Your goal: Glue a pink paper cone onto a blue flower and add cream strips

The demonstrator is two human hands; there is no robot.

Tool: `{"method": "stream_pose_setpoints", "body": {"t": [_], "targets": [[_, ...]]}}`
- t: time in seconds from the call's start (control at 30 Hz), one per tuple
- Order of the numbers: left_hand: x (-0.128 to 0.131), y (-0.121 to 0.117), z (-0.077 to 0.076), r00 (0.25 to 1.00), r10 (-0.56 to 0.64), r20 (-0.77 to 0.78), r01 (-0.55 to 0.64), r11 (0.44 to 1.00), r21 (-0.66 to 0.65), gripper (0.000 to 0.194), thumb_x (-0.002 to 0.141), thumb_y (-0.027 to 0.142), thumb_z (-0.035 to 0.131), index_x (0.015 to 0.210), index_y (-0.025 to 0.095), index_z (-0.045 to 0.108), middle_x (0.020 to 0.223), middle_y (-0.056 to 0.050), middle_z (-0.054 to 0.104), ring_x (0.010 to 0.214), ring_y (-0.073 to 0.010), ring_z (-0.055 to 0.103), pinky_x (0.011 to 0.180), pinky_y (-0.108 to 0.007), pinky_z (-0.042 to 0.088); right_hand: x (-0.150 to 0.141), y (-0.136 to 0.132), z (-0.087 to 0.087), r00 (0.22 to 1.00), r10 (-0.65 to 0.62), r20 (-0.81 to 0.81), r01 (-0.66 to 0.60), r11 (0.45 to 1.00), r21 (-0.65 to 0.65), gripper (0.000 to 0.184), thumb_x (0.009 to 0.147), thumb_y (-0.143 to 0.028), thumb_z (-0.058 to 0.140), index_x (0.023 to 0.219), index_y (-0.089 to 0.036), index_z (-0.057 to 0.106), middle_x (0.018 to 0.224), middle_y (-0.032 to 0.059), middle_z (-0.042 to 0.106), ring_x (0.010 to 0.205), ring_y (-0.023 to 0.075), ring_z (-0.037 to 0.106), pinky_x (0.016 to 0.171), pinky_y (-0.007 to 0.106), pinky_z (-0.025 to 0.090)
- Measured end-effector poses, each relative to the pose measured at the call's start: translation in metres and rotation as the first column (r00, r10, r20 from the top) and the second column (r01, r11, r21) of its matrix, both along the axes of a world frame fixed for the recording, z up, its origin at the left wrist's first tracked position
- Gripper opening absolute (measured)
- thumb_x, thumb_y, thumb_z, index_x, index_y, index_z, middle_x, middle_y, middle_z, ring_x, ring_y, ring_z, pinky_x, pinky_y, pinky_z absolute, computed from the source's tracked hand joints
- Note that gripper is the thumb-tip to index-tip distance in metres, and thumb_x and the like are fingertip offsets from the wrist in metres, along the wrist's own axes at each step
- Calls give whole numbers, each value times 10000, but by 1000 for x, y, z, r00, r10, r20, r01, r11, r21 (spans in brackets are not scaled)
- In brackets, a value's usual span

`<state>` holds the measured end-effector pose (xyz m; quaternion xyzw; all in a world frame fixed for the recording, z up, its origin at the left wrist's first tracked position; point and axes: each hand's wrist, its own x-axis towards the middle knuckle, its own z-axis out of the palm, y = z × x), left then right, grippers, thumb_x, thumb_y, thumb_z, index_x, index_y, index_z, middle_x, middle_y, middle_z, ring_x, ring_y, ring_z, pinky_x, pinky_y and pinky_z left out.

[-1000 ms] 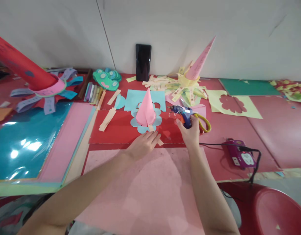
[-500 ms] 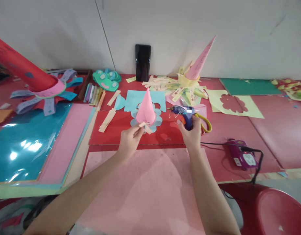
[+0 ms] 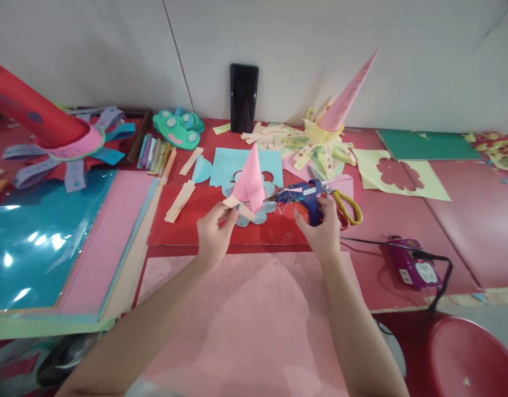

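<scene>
My left hand (image 3: 214,231) pinches a peach paper strip (image 3: 246,211) in front of a pink paper cone (image 3: 252,179). The cone stands upright on a light-blue scalloped paper flower (image 3: 260,216). In my right hand (image 3: 325,229) is a blue glue gun (image 3: 305,194), its fingers wrapped round the handle. The gun's nozzle points left, close to the cone's lower right side; whether it touches anything I cannot tell. Scissors with yellow handles (image 3: 348,208) lie just beyond the right hand.
A black phone (image 3: 244,98) leans on the wall. Finished-looking paper cones, one pink (image 3: 348,102) and one red (image 3: 51,118), flank the work. Peach strips (image 3: 180,202) lie at left. A cord runs to a purple power box (image 3: 415,263). A red stool (image 3: 471,353) stands at lower right.
My right hand has brought the glue gun leftward, its nozzle now near the cone. The left hand has shifted slightly left with the strip. The view has tilted a little.
</scene>
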<state>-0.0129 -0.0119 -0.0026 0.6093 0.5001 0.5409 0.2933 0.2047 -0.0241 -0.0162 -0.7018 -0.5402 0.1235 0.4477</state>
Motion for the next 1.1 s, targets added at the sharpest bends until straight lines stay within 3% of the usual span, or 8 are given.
{"method": "stream_pose_setpoints", "body": {"t": [0.07,0.17,0.33,0.53,0.67,0.73,0.83,1.1], "targets": [[-3,-2,1,993,-17,-113,40,978,204,91,865,224,579,896,213,663,891,5,737,798,-139,703,725,-248,593,2,1,-1,999,-20,-39,21,1000,15,433,651,-433,666,982,-208,499,816,2,576,675,133,545,630,297,485],[-5,-5,-4,930,-167,-328,276,906,320,206,893,131,508,1013,227,645,1018,1,718,932,-134,679,820,-270,570,4,2,-3,996,-39,-77,41,999,20,421,654,-420,669,972,-207,493,785,-17,555,627,111,510,588,273,466],[-4,-13,-4,677,-79,-732,501,778,379,298,904,60,413,1075,185,622,1028,-35,714,950,-165,674,794,-278,545,3,2,-3,994,-46,-96,48,999,18,445,644,-418,680,983,-197,497,808,-4,571,653,118,528,612,281,470],[-10,-25,4,419,-88,-904,646,728,228,322,879,36,370,1060,150,611,1029,-73,704,885,-173,671,732,-282,523,3,0,-4,999,-36,10,36,999,3,439,635,-463,669,959,-211,512,822,8,609,699,153,571,640,309,485],[-17,-27,1,480,-202,-854,609,778,158,322,819,63,416,1086,134,581,1004,-83,694,907,-191,657,773,-313,534,0,-2,-2,991,11,130,-3,998,-64,444,618,-490,668,949,-233,521,830,22,639,682,184,596,596,317,481],[-20,-26,-1,548,-180,-817,529,831,172,322,808,89,444,1102,111,573,1024,-112,680,956,-218,643,821,-347,534,-2,-4,-1,983,53,176,-33,993,-116,430,621,-476,667,948,-235,526,852,33,654,690,193,612,589,313,482],[-21,-23,-9,567,-85,-819,421,885,200,314,828,144,483,1125,100,577,1115,-155,645,1029,-273,616,879,-425,520,-4,-5,0,966,87,243,-56,990,-132,385,649,-447,652,949,-239,532,877,36,671,716,198,632,586,304,485],[-21,-23,-26,576,-75,-814,384,904,189,272,854,221,507,1087,142,622,1146,-121,653,1067,-272,609,881,-423,530,-7,-8,1,909,104,403,-92,995,-50,300,723,-399,614,964,-237,539,917,37,692,737,195,654,571,292,477]]}}
